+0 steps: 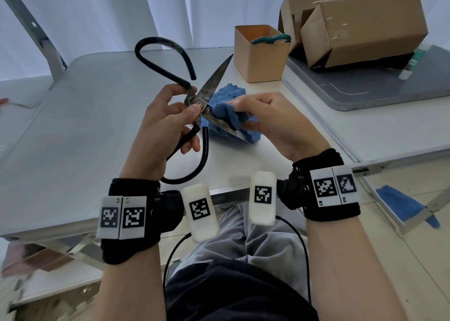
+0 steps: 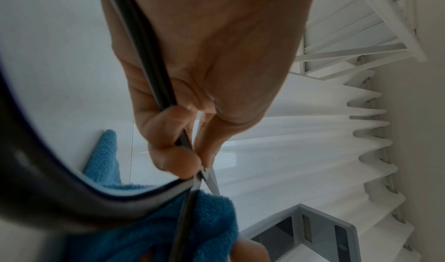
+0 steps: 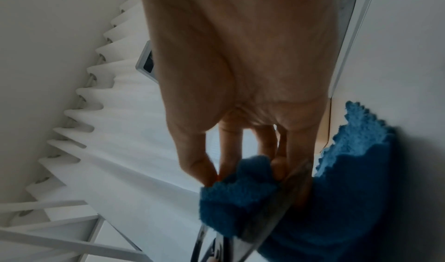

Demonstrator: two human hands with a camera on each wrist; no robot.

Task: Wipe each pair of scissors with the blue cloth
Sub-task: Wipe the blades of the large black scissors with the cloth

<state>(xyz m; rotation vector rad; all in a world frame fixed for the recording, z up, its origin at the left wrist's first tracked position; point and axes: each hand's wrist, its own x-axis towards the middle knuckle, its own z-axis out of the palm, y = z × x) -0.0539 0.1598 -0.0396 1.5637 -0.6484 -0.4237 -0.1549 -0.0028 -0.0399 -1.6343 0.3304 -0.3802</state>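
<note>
Left hand on open scissors, blades splayed right.

My right hand pinches the blue cloth folded over a scissor blade, white curtain behind.

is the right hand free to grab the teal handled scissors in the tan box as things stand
Probably not yet: the right hand pinches the blue cloth on a blade of the large black-handled scissors. The teal-handled scissors stand unobstructed in the open tan box.
</note>
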